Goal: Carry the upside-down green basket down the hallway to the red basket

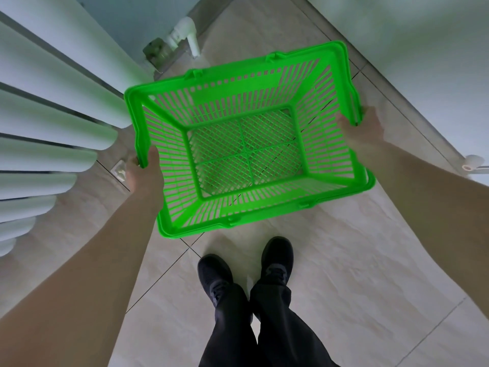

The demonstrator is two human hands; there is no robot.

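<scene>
A bright green plastic basket (169, 197) with slotted walls and a mesh floor hangs in the air above the tiled floor, with nothing inside it. My left hand (144, 173) grips its left rim, thumb inside the basket and fingers under the edge. My right hand (362, 127) grips the right rim the same way. The basket sits between both outstretched arms, slightly tilted.
A white finned radiator (45, 123) fills the left side, with a white pipe fitting (185, 33) at the far wall. A white wall or door (436, 62) runs along the right. My black shoes (246, 266) stand on beige tiles below the basket.
</scene>
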